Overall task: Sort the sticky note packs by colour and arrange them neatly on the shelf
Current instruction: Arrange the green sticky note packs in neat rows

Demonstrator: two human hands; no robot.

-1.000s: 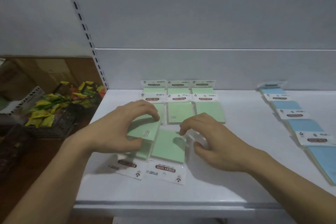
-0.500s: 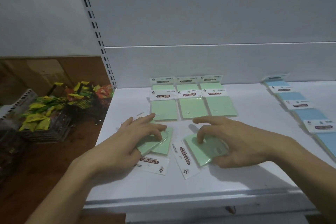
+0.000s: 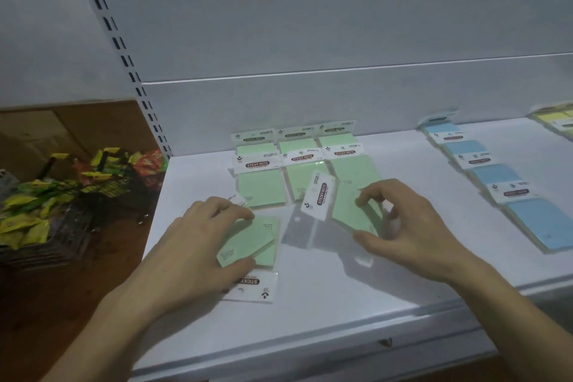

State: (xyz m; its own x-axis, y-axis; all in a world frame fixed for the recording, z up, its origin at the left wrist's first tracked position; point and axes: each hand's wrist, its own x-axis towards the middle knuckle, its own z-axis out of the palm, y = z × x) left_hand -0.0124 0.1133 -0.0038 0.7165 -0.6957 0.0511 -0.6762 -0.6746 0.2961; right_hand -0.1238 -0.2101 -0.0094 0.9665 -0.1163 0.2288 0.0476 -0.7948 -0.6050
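Held between thumb and fingertips of the right hand (image 3: 412, 226) is one green sticky note pack (image 3: 350, 208), lifted off the white shelf (image 3: 356, 298) and turned askew. Its long axis runs from the grip up and to the left, with the white header card (image 3: 319, 195) at the far end from the fingers. The card's red band is read as "STICKY NOTE", running sideways.

Just beyond that header lies the green row (image 3: 307, 164) at the shelf back: three columns, two packs deep, headers pointing away. "STICKY NOTE" is legible on the nearer headers; the smaller print is too blurred to read. To join that row, the held pack is judged to need its header turned away from the person.

Pressed flat under the left hand (image 3: 201, 245) are two further green packs (image 3: 251, 245), overlapped, fingers curled loosely over them and thumb at the near edge. Their header points toward the person; "STICKY" is seen upside down on it, the remainder being covered. The right hand is the nearer to the row.

To the right of the right hand a blue column (image 3: 496, 177) is laid out, with yellow packs (image 3: 555, 118) beyond.
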